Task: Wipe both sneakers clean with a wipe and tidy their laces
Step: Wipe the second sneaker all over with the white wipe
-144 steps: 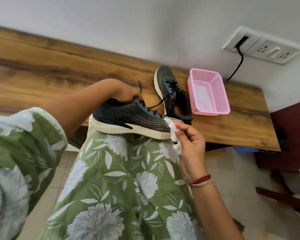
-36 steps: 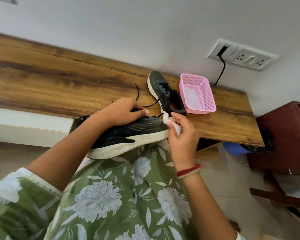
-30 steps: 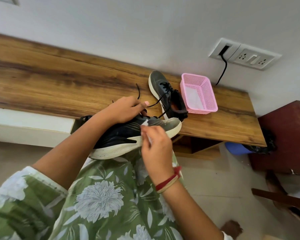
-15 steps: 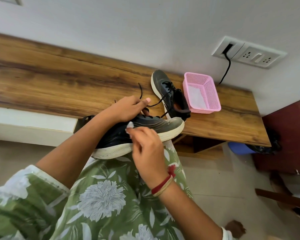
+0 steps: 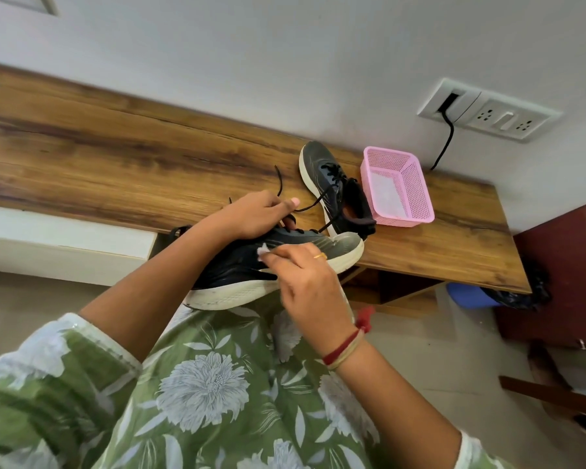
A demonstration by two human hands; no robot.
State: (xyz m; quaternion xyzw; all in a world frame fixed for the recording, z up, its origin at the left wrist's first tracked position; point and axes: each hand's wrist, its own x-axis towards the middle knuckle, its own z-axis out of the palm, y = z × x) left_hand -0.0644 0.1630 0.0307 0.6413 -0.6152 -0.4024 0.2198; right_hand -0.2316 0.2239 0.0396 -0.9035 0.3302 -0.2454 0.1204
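A dark sneaker with a white sole rests on my lap, toe pointing right. My left hand grips it from above at the laces. My right hand pinches a small white wipe against the sneaker's side, near the middle of the upper. The second dark sneaker lies on the wooden shelf behind, toe away from me, its black laces loose and trailing towards my left hand.
A pink mesh basket stands right of the second sneaker, with something white inside. A wall socket with a black cable hangs above it. A dark red cabinet and a blue bin sit at the right.
My right hand has slid the wipe leftwards along the sneaker's side, from the toe to the middle of the upper. My left hand has kept its hold on the sneaker.
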